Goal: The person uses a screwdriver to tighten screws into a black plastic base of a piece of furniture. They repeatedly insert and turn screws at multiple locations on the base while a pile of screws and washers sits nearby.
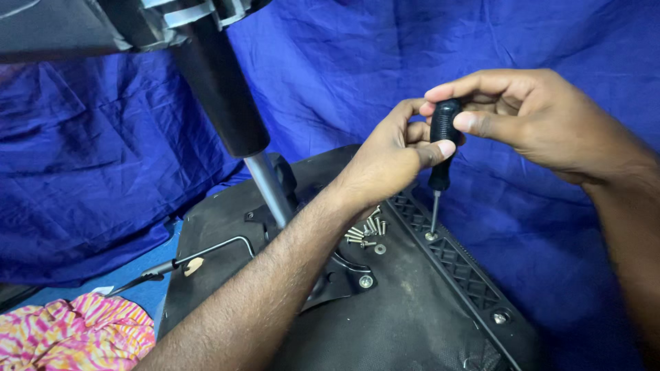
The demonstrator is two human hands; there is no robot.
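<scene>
Both my hands hold a black-handled screwdriver (441,148) upright. My left hand (388,161) wraps the lower handle, and my right hand (529,113) pinches the handle's top with thumb and fingers. The metal tip rests on a screw (431,236) in a black ribbed plastic bracket (460,264), which is fixed along the edge of an upturned black chair seat (399,316). A pile of several loose silver screws (366,230) and a washer (380,249) lie on the seat just below my left wrist.
The chair's black gas cylinder (220,89) with its silver piston (269,189) rises at the upper left. A thin metal lever (199,254) sticks out leftwards from the seat mechanism. Blue cloth (89,178) covers the surroundings. A pink patterned fabric (69,333) lies at the bottom left.
</scene>
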